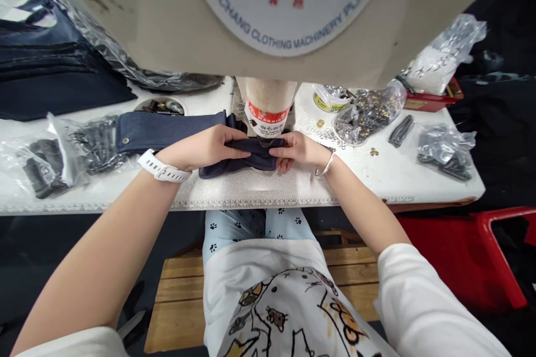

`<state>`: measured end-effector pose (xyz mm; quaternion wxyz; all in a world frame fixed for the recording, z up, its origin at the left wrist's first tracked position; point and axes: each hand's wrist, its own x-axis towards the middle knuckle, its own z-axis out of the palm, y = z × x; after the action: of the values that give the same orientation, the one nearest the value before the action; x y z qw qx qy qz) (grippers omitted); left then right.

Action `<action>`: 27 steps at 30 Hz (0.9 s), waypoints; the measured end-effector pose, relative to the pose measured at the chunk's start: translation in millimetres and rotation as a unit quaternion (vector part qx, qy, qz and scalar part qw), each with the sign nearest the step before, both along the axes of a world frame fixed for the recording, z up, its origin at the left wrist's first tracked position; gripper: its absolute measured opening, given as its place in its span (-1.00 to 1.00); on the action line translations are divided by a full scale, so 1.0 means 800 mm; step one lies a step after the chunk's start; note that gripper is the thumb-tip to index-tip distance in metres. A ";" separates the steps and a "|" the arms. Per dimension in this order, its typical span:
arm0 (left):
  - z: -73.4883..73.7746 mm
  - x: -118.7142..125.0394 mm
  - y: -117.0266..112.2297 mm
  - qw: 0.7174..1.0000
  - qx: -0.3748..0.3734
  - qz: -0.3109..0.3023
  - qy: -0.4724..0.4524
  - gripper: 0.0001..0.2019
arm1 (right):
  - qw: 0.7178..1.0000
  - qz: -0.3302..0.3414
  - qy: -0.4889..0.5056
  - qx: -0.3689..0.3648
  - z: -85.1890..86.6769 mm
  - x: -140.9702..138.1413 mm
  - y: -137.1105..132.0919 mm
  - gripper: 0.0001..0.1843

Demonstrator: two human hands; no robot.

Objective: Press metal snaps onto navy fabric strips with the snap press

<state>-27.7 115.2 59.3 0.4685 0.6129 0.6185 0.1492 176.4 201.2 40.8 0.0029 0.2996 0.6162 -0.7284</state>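
A folded navy cloth piece (226,167) lies under the head of a button press (268,106), at the middle of the worktop. On its left part, my left hand (211,148) pinches the cloth between thumb and fingers. My right hand (299,149) grips the cloth's right end, thumb on top and fingertips curled below. The tip of the press comes down between both hands, right by the cloth; whether it touches is hard to tell. Behind my left wrist stretches a navy strip (167,129) with a metal snap (125,141) near its end.
Left are plastic bags of dark parts (94,145) and stacked navy garments (54,67). On the right lie a bag of metal fasteners (371,114), loose brass pieces (374,152), a tub (329,101) and a red box (435,99). A ruler tape (251,203) edges the white table (293,184).
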 end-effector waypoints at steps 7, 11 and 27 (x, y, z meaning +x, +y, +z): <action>-0.001 0.010 -0.004 1.000 0.001 0.022 -0.005 -0.58 | 1.000 0.005 0.023 0.008 -0.003 0.001 0.002 -0.85; 0.004 0.015 -0.005 0.999 -0.031 0.004 -0.009 -0.57 | 0.999 0.016 0.036 0.012 -0.004 0.002 0.005 -0.88; 0.011 0.020 0.009 0.987 -0.138 -0.066 -0.040 -0.76 | 0.998 0.044 0.036 -0.028 -0.003 0.007 0.000 -0.83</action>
<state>-12.0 122.0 67.9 0.5819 0.5754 0.5720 0.0558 182.3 201.4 38.3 0.0206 0.2455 0.6077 -0.7550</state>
